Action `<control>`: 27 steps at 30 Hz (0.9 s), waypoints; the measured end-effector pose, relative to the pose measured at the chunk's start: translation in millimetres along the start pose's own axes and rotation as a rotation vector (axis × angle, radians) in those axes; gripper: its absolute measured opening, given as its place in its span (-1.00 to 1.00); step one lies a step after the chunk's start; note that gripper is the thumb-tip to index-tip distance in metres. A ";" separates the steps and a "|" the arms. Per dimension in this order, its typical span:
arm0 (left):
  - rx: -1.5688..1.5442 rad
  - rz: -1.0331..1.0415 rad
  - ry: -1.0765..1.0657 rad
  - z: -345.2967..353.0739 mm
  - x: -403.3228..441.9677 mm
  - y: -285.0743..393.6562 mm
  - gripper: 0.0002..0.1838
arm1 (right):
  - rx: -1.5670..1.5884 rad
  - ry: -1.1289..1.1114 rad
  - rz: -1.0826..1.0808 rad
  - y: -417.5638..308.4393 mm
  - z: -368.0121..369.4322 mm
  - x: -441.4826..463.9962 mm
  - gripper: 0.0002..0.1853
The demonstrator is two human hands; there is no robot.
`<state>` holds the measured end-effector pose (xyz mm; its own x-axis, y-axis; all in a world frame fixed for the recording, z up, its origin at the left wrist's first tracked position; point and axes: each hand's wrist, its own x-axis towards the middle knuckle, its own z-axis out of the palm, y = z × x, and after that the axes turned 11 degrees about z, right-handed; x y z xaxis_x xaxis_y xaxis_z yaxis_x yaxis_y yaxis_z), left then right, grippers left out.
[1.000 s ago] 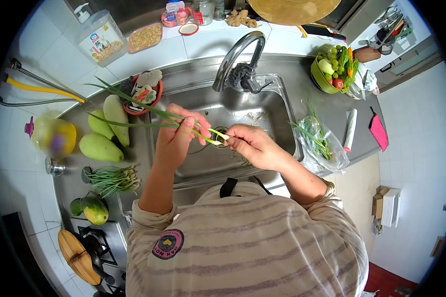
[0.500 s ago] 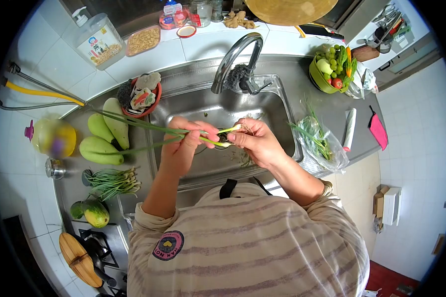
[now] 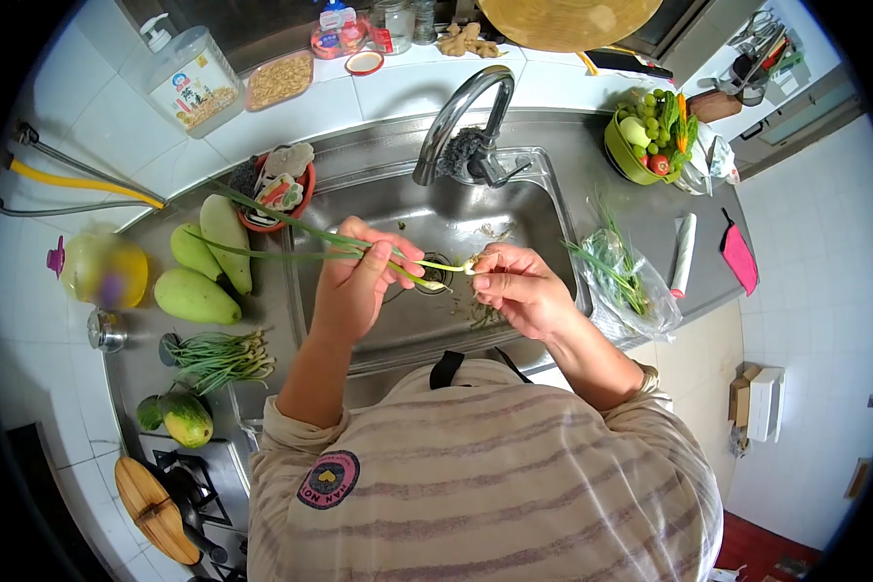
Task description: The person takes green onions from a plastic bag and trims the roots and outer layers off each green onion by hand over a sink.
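Over the metal sink (image 3: 339, 209), my left hand (image 3: 361, 281) is closed round two spring onions (image 3: 306, 231), whose long green leaves trail off to the upper left. Their pale bulb ends point right. With thumb and fingers my right hand (image 3: 522, 286) pinches the root end of the upper one. The lower bulb sticks out free beneath it. Root scraps (image 3: 485, 312) lie on the sink floor below my right hand. To the left, a bunch of spring onions (image 3: 223, 359) rests on the counter. More spring onions (image 3: 626, 272) lie on a plastic bag at the right.
The faucet (image 3: 466, 112) arches over the sink's back edge. Pale green gourds (image 3: 199, 296) and a red bowl (image 3: 306, 199) stand left; a green basket of produce (image 3: 626, 160) stands back right. A stove (image 3: 199, 480) is at lower left.
My right hand has shifted slightly right and down, now at the upper onion's root end only. Roots seen earlier above its fingers are gone from there; scraps now show in the sink behind.
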<state>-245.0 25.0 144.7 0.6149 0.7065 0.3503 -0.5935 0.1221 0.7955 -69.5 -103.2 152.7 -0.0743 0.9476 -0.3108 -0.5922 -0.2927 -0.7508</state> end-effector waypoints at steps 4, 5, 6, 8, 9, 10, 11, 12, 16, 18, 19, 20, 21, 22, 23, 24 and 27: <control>-0.005 -0.022 0.040 4.6 0.0 -0.8 -0.93 | 0.047 -0.011 -0.039 1.8 -5.0 -0.2 -0.96; -0.005 -0.021 0.041 4.2 0.1 -0.7 -0.93 | 0.046 -0.012 -0.039 2.9 -7.6 -0.1 -0.96; 0.030 -0.018 0.073 3.0 -0.1 -0.7 -0.95 | 0.063 -0.030 -0.055 4.3 -10.7 -0.5 -0.97; 0.064 -0.015 0.107 -5.0 0.4 1.3 -0.96 | 0.079 -0.048 -0.070 3.0 -15.3 -4.6 -0.97; 0.114 0.025 0.137 -14.3 3.2 5.4 -0.95 | 0.069 0.037 -0.104 -0.1 -18.2 -7.3 -0.97; 0.165 0.068 0.167 -19.6 5.4 8.3 -0.95 | 0.057 0.121 -0.140 -4.0 -22.0 -9.1 -0.95; 0.166 0.069 0.167 -19.9 5.0 9.1 -0.95 | -0.172 0.205 -0.153 -3.1 -33.8 -7.8 -0.93; 0.171 0.041 0.116 -16.9 4.7 11.5 -0.94 | -0.170 0.206 -0.152 -3.5 -33.1 -6.1 -0.93; 0.164 0.009 0.068 -7.9 5.7 11.8 -0.94 | -0.958 0.455 -0.329 -18.7 -0.7 -5.4 -0.73; 0.157 -0.006 0.066 -2.8 5.6 10.2 -0.94 | -1.334 0.417 -0.641 -20.3 14.4 -0.9 -0.72; 0.152 -0.021 0.069 -1.4 5.2 9.7 -0.94 | -1.343 0.403 -0.667 -18.0 19.3 2.9 -0.74; 0.153 -0.020 0.068 -0.7 5.0 9.5 -0.94 | -1.342 0.404 -0.668 -17.7 19.5 4.0 -0.74; 0.155 -0.012 0.069 -0.6 5.0 9.6 -0.94 | -1.368 0.356 -0.576 -17.2 18.9 5.8 -0.75; 0.159 -0.003 0.072 -1.0 4.8 10.4 -0.94 | -1.391 0.306 -0.484 -15.9 18.6 7.9 -0.76; 0.161 0.001 0.074 -2.0 4.8 11.4 -0.94 | -1.345 0.293 -0.584 -11.6 16.7 12.1 -0.81; 0.138 0.007 0.082 -2.9 4.1 12.4 -0.94 | -1.346 0.287 -0.584 -10.7 16.8 12.6 -0.81; 0.113 0.007 0.096 -4.0 1.5 13.6 -0.94 | -1.400 0.276 -0.630 -9.1 17.9 12.6 -0.86</control>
<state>-254.3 30.5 154.0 0.5552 0.7713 0.3113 -0.5321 0.0417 0.8457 -79.5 -86.2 166.0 0.1265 0.9529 0.2756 0.7335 0.0972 -0.6727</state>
